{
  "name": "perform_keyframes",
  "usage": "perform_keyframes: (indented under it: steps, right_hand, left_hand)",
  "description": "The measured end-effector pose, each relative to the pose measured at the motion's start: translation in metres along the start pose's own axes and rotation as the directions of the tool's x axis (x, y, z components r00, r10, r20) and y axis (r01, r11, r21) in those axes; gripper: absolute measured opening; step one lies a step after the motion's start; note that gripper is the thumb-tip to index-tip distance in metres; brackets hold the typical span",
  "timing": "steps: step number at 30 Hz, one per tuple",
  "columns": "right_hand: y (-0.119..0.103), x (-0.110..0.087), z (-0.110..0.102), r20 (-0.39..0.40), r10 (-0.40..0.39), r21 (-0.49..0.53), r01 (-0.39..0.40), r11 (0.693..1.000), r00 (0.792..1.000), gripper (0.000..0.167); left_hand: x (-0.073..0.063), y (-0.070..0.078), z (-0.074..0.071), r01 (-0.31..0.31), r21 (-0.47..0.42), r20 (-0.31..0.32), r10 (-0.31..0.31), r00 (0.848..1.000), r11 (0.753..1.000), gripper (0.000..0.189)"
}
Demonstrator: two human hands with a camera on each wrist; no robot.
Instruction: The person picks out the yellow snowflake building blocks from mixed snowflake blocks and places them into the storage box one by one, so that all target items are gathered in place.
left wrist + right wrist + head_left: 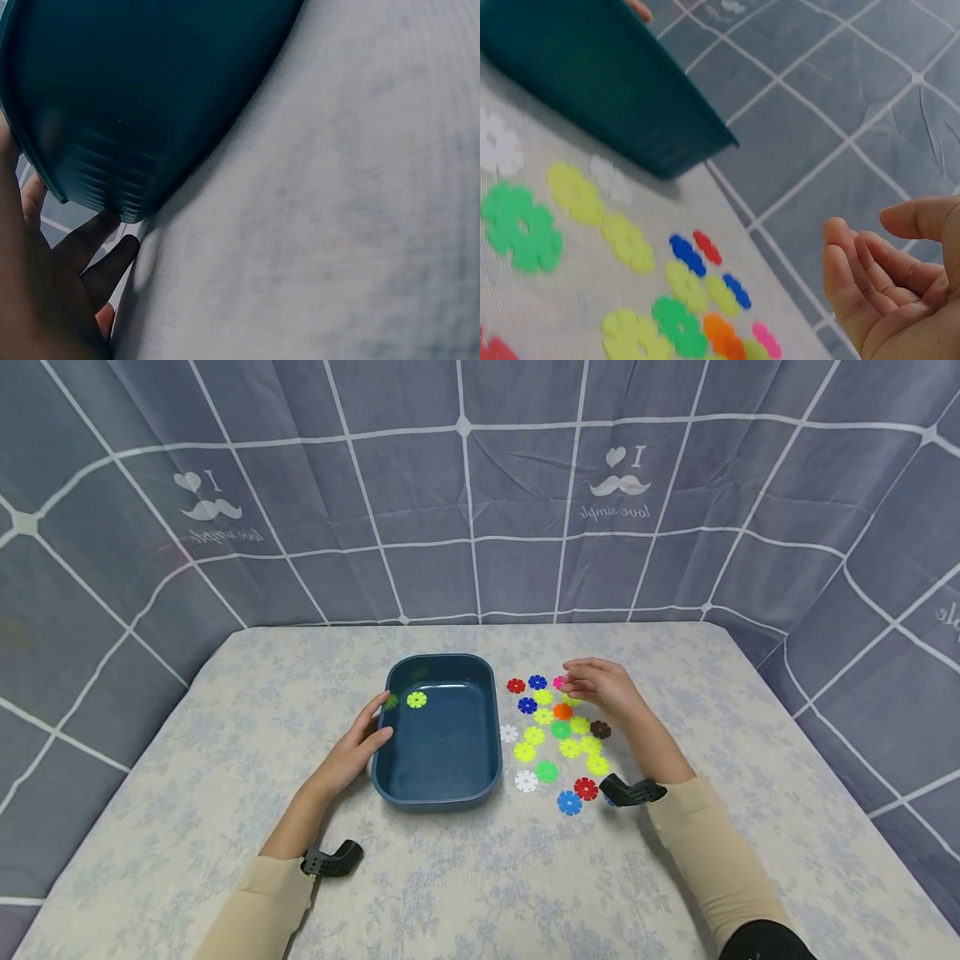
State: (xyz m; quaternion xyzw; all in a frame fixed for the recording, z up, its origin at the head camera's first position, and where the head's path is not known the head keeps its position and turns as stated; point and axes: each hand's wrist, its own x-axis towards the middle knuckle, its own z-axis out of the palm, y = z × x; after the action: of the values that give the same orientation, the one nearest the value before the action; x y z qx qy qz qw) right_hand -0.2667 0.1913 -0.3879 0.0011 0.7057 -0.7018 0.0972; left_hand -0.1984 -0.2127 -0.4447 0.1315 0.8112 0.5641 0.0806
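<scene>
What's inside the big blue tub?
Inside the blue tub I can see one yellow flower piece toward the far left. A greenish patch beside it might be just a reflection. The left hand covers a little edge; the tub hides the table underneath.

only writing I can spot is on the grey-blue curtain (517, 485): "I", a heart (616, 457), a moustache (620, 486) and "love simple" (615, 512), all mirrored lol. That print shows up twice facing the camera, plus a cut-off mirrored "ple" (948, 615) at the right edge.
</scene>
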Motion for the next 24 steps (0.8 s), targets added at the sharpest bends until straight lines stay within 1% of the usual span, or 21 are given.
perform_keyframes:
  steps: [1, 7, 9, 13, 15, 20, 24]
  right_hand:
    - [0.002, 0.000, -0.003, -0.001, 0.003, 0.007, -0.002, 1.000, 1.000, 0.047]
    - [0.013, 0.006, -0.019, -0.014, 0.002, -0.028, -0.003, 1.000, 1.000, 0.049]
    - [0.018, 0.009, -0.022, -0.031, 0.011, -0.049, -0.013, 0.999, 0.999, 0.050]
    - [0.027, 0.016, -0.028, -0.076, 0.043, -0.090, -0.050, 0.995, 0.996, 0.049]
    - [0.032, 0.020, -0.030, -0.103, 0.059, -0.113, -0.071, 0.991, 0.993, 0.046]
    - [0.042, 0.029, -0.032, -0.161, 0.075, -0.190, -0.106, 0.976, 0.984, 0.042]
    - [0.048, 0.030, -0.035, -0.175, 0.053, -0.289, -0.102, 0.952, 0.983, 0.037]
  left_hand:
    - [0.000, 0.000, 0.000, 0.000, -0.001, 0.001, 0.000, 1.000, 1.000, 0.061]
    - [-0.001, 0.002, 0.001, 0.012, 0.006, -0.007, -0.012, 1.000, 1.000, 0.062]
    - [0.000, 0.003, 0.000, 0.013, 0.008, -0.008, -0.013, 1.000, 1.000, 0.062]
    - [0.000, 0.002, -0.001, -0.004, 0.008, -0.005, 0.004, 1.000, 1.000, 0.062]
    - [0.000, 0.001, -0.001, -0.009, 0.003, -0.004, 0.009, 1.000, 1.000, 0.062]
    - [0.000, 0.001, 0.000, 0.003, -0.005, -0.007, -0.003, 1.000, 1.000, 0.061]
    - [0.000, 0.001, 0.000, 0.010, -0.007, -0.008, -0.010, 1.000, 1.000, 0.061]
